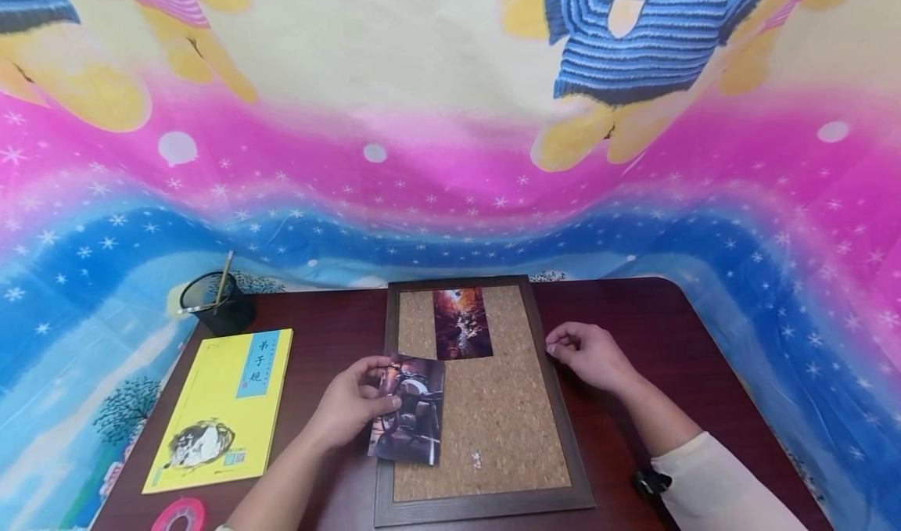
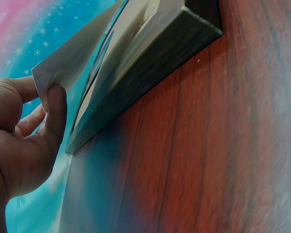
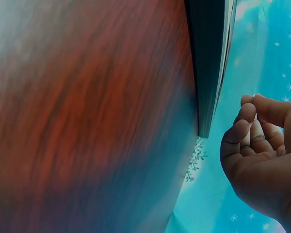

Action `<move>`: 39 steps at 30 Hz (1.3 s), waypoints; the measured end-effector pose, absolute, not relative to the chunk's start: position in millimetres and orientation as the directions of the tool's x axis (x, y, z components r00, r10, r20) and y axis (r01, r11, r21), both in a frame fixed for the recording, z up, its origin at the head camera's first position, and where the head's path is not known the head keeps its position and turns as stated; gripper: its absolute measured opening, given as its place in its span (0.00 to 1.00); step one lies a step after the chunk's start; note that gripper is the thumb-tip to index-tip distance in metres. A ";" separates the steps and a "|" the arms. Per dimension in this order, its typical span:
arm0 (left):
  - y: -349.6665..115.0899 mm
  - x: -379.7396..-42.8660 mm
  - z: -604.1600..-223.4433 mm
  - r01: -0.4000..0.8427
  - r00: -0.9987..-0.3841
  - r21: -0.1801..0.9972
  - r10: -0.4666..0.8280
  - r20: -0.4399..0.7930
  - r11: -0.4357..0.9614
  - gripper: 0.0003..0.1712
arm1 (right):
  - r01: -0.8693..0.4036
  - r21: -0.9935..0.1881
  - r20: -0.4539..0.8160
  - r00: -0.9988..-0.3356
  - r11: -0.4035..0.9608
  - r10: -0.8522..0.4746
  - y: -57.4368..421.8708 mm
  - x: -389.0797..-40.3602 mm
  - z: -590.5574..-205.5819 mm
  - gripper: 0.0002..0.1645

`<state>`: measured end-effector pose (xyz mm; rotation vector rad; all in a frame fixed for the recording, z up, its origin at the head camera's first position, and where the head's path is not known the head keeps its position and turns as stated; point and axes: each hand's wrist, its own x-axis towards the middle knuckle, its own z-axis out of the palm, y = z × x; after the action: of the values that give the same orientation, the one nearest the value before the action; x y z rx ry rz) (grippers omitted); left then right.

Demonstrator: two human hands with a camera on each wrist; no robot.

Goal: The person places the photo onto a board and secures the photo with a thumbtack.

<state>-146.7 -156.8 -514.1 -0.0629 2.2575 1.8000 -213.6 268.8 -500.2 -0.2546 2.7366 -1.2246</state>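
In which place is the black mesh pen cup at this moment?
In the head view, the black mesh pen cup stands on the left side of the table, near its far edge, just beyond the yellow book.

Room over corkboard point(image 1: 517, 406), right side; in way: upper photo point(image 1: 462, 326), held photo point(image 1: 417, 429) at left.

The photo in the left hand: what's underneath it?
Beneath the held photo is the left side of the corkboard, whose cork and brown frame show beyond the photo. The patch directly below is covered, so whether anything lies there cannot be seen.
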 end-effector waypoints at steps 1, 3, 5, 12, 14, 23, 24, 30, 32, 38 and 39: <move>-155.6 -146.7 -514.5 -0.184 -0.967 0.954 0.127 -0.219 0.238 0.39 | -0.102 -0.748 -0.051 -0.976 0.655 -0.210 267.2 -213.4 -500.4 0.06; -153.0 -147.0 -515.4 -0.176 -0.968 0.953 0.130 -0.212 0.246 0.38 | -0.103 -0.748 -0.051 -0.976 0.656 -0.212 264.3 -213.0 -500.9 0.06; -150.5 -147.2 -515.9 -0.164 -0.970 0.952 0.132 -0.204 0.259 0.38 | -0.108 -0.748 -0.051 -0.975 0.655 -0.218 261.7 -212.7 -501.3 0.06; -141.8 -146.9 -518.3 -0.136 -0.973 0.952 0.145 -0.180 0.274 0.37 | -0.112 -0.747 -0.052 -0.973 0.656 -0.226 253.7 -212.7 -503.6 0.05; -139.5 -147.1 -519.5 -0.128 -0.972 0.955 0.156 -0.174 0.266 0.36 | -0.114 -0.746 -0.052 -0.972 0.657 -0.228 251.0 -212.9 -504.3 0.04; -128.1 -147.9 -524.6 -0.093 -0.968 0.955 0.201 -0.154 0.282 0.33 | -0.112 -0.750 -0.059 -0.970 0.652 -0.235 242.5 -211.3 -505.1 0.03; -126.6 -147.5 -524.7 -0.085 -0.968 0.955 0.204 -0.147 0.286 0.33 | -0.115 -0.750 -0.059 -0.969 0.651 -0.240 241.9 -211.1 -505.5 0.03; -119.2 -144.6 -523.9 -0.075 -0.966 0.954 0.217 -0.142 0.289 0.33 | -0.119 -0.757 -0.063 -0.966 0.642 -0.253 238.7 -210.2 -507.4 0.03; -117.3 -143.9 -523.1 -0.072 -0.965 0.953 0.222 -0.142 0.295 0.33 | -0.126 -0.757 -0.059 -0.964 0.641 -0.259 237.9 -210.4 -508.3 0.03; -113.1 -144.7 -524.0 -0.051 -0.961 0.941 0.240 -0.138 0.335 0.33 | -0.116 -0.754 -0.073 -0.964 0.647 -0.258 233.6 -210.3 -509.9 0.03; -112.6 -145.2 -524.8 -0.042 -0.960 0.937 0.245 -0.134 0.346 0.33 | -0.114 -0.753 -0.075 -0.963 0.648 -0.257 232.7 -210.1 -509.7 0.03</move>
<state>-145.2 -112.6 -524.8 0.1822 2.3601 1.6544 -210.1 232.7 -509.7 -0.3061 2.6898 -1.2115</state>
